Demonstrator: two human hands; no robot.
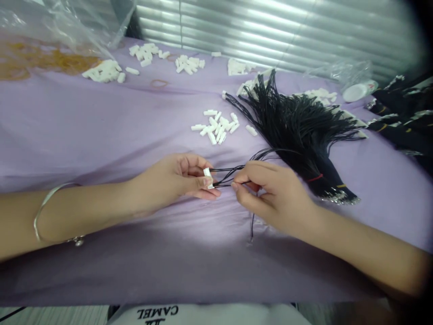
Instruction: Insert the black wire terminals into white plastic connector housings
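Observation:
Between thumb and fingers, my left hand (189, 177) grips a white connector housing (208, 178). Several thin black wires (225, 170) run from its right side toward my right hand (267, 192), which pinches a black wire close to the housing. One loose wire end (252, 225) hangs below the right hand, with a small metal tip. More wires arc from behind that hand toward the large bundle of black wires (301, 126). Whether the pinched wire's end sits inside the housing I cannot tell.
Loose white connector housings (218, 126) lie just beyond my hands, with more piles (103, 71) along the back. Yellow rubber bands (43, 61) and clear plastic are at far left. A white round container (358, 91) and dark wire bundles (406, 122) stand right. Purple cloth (135, 266) covers the table.

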